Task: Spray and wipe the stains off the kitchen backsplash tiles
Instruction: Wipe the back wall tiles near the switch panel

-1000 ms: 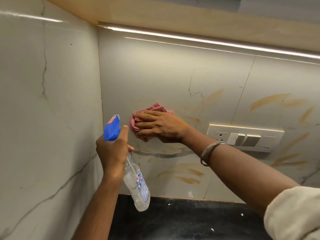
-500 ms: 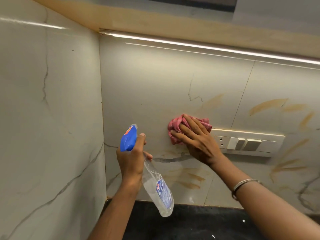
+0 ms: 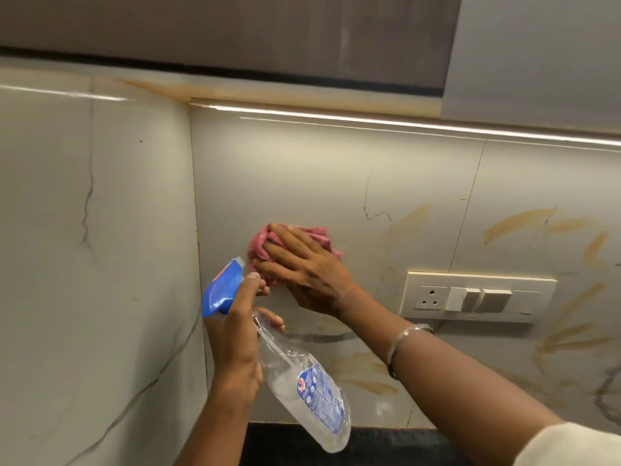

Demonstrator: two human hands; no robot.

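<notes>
The right hand (image 3: 302, 274) lies on a bunched pink cloth (image 3: 263, 242) and presses it against the backsplash tiles (image 3: 302, 169), with the fingers spread out and almost straight over the fabric, not curled around it. The cloth sits on the left tile of the back wall, not far from the corner where the side wall (image 3: 84, 264) meets it, and to the upper left of the white switch plate (image 3: 477, 295). The left hand (image 3: 235, 334) grips the neck of a clear spray bottle (image 3: 312, 395), the fingers closed around it just below the blue spray head (image 3: 221, 290); the bottle hangs tilted, its bottom toward the lower right, above the dark countertop (image 3: 386, 445). The nozzle points up to the left and is very near to the cloth, and whether a finger is on the trigger I cannot tell. Brown stains (image 3: 517, 222) are smeared on the right tile above and beside the switch plate, and more of them lie on the left tile below the right wrist. A metal bangle (image 3: 403, 338) is on the right wrist, and a pale sleeve (image 3: 571, 445) shows at the lower right corner. A light strip (image 3: 369, 119) runs along the top of the tiles under a dark cabinet (image 3: 235, 28)
</notes>
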